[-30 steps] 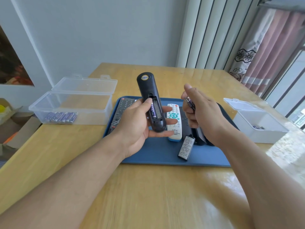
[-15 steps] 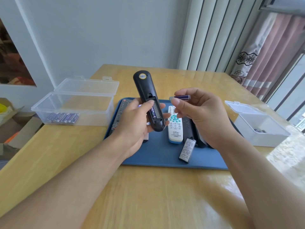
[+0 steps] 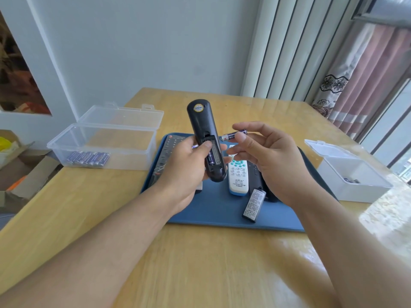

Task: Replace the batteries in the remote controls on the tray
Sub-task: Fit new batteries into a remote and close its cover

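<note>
Head-worn view, facing forward and down (wide-angle), close over table [image 3: 200,263]

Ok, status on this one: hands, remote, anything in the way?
Left hand grips black remote, compartment open, one battery seated. Right hand pinches loose battery beside it. Nothing blocking.

Both forearms are bare from the frame's 6 o'clock edge to the wrists, with no sleeves in view. The left hand [image 3: 185,167] and right hand [image 3: 270,161] seemingly carry no rings or watch.
</note>
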Available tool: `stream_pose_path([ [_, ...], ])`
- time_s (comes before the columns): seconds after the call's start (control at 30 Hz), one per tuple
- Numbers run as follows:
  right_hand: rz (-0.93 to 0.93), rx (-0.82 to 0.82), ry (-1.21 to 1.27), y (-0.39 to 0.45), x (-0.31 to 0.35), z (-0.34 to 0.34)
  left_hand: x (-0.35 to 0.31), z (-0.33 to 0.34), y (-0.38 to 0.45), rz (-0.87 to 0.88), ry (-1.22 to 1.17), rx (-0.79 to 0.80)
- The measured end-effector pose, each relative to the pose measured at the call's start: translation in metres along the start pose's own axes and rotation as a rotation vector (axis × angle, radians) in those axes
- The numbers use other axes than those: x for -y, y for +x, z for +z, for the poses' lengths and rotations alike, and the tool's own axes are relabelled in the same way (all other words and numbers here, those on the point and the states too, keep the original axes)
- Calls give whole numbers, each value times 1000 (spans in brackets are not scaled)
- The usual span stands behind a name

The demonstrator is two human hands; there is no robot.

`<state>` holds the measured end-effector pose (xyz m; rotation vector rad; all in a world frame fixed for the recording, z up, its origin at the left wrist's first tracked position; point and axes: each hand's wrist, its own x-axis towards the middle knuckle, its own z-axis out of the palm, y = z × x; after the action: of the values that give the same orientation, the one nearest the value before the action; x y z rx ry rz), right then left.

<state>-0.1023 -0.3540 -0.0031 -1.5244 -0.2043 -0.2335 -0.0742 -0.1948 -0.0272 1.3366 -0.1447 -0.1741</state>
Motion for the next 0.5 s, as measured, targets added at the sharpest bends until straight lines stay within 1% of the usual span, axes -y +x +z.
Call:
stream_pose_path([
  [0.13, 22, -55, -55, 1, -2, -1, -2, -1, 0, 3, -48, -22],
  [0.3, 33, -79, -139, 0, -4, -2, -3, -1, -1, 15, -30, -10],
  [0.4, 30, -95, -113, 0, -3, -1, -3, -2, -1, 16, -23, -8],
  [0.5, 24, -78, 29, 1, -1, 0, -4, -4, 0, 7, -43, -9],
])
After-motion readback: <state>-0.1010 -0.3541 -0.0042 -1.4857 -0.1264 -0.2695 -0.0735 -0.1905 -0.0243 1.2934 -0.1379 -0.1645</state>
